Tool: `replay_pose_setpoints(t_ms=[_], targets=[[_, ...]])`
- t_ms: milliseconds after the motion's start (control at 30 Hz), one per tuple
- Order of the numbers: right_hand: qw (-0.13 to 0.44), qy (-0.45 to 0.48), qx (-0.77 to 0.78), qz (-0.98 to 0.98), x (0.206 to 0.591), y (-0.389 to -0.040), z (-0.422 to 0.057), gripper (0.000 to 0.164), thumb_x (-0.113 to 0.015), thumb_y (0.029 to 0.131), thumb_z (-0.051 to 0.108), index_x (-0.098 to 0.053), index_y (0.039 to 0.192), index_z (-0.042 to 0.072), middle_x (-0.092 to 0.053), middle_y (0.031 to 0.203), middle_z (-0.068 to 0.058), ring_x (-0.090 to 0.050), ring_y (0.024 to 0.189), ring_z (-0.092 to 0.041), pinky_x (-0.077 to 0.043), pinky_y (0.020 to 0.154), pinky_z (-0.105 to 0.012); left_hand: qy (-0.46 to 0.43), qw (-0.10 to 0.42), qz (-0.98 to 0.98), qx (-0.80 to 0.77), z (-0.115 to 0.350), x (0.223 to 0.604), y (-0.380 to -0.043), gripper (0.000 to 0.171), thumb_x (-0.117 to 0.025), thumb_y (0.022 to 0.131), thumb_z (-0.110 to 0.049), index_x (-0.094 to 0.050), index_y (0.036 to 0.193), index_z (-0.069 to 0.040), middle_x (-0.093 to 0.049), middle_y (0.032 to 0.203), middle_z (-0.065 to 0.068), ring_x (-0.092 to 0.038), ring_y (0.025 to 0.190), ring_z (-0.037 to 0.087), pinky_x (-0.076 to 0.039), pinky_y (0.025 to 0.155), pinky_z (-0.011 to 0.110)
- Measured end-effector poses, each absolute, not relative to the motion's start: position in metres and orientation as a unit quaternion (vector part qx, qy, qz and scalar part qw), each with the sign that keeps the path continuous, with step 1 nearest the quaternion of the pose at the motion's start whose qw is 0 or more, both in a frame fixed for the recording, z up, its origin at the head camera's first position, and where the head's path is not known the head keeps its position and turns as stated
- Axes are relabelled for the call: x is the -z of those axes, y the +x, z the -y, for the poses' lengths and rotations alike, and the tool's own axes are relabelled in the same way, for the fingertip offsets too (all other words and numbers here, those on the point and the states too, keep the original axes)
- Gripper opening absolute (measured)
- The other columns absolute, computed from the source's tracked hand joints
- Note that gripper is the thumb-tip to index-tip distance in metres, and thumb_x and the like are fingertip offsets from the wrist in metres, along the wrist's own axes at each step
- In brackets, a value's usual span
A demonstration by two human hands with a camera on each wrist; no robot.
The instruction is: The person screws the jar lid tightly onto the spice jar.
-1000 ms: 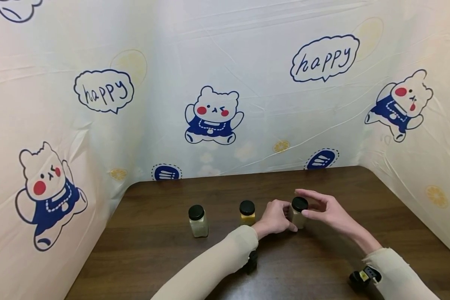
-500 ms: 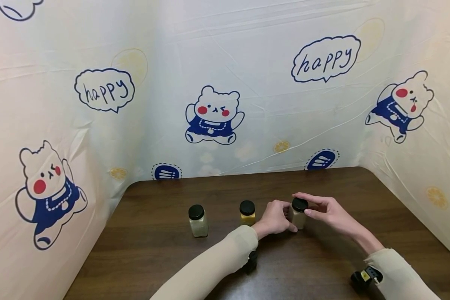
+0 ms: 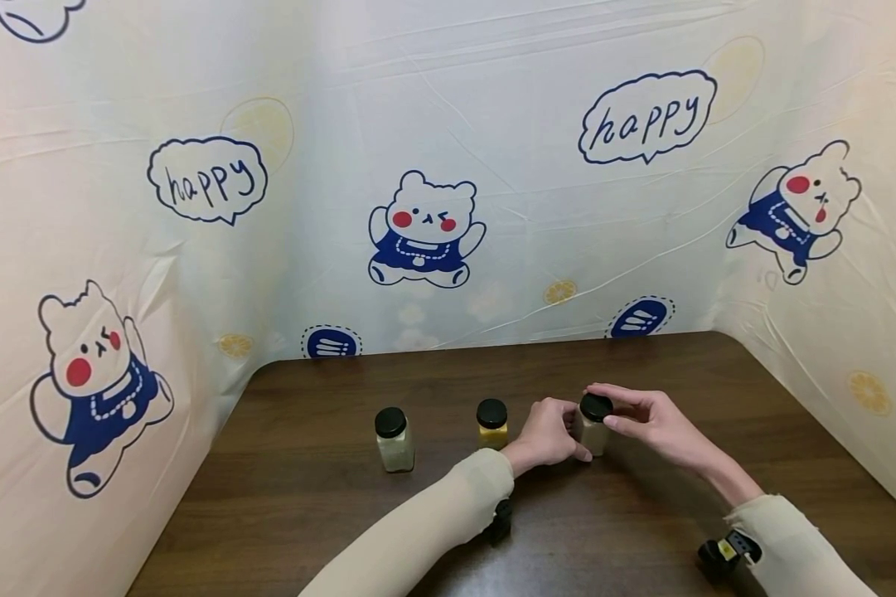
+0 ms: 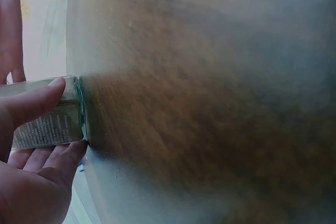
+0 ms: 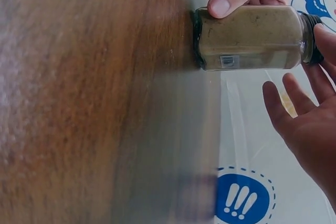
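A glass spice jar point(image 5: 252, 38) of grey-brown powder stands upright on the wooden table point(image 3: 306, 531), right of centre in the head view. My left hand point(image 3: 546, 433) grips its body low down; in the left wrist view the thumb lies along the glass and the fingers go round the opposite side. The black lid point(image 3: 596, 405) is pinched between the thumb and fingers of my right hand point(image 3: 656, 423). Threads show just below that lid in the right wrist view, while the other right fingers spread away from the glass.
Left of my left hand stands a jar of yellow contents point(image 3: 493, 424) with a black lid, partly hidden by the wrist. Farther left is a pale-filled jar point(image 3: 396, 444), also black-lidded. A printed cloth point(image 3: 522, 249) hangs behind the table and along its sides.
My right thumb and fingertips have shifted slightly round the lid since a second ago, the fingers moving a little left and down. The left hand and the jars stay in place.
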State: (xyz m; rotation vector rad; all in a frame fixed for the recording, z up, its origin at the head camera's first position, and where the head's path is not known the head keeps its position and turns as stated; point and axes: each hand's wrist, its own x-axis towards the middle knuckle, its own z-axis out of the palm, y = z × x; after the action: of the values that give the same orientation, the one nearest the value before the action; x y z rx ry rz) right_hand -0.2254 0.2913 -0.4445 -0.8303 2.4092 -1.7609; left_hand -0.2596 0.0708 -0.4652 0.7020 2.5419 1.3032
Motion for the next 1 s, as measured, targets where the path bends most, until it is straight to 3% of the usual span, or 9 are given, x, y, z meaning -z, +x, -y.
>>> replay_pose_setpoints(t_ms=[1000], targets=[[0.002, -0.255, 0.539, -0.803, 0.4406, -0.2218, -0.2879, 0.048, -0.068, 0.103, 0.004, -0.057, 0.149, 0.000, -0.061, 0.144, -0.020, -0.066, 0.122, -0.019, -0.053, 0.097, -0.022, 0.245, 0.104, -0.857, -0.441, -0.0692, 0.4661, -0.2626, 0.047, -0.099, 0.071, -0.006, -0.078, 0.112, -0.010, -0.077, 0.097, -0.006, -0.068, 0.085, 0.002, -0.056, 0.080, 0.020]])
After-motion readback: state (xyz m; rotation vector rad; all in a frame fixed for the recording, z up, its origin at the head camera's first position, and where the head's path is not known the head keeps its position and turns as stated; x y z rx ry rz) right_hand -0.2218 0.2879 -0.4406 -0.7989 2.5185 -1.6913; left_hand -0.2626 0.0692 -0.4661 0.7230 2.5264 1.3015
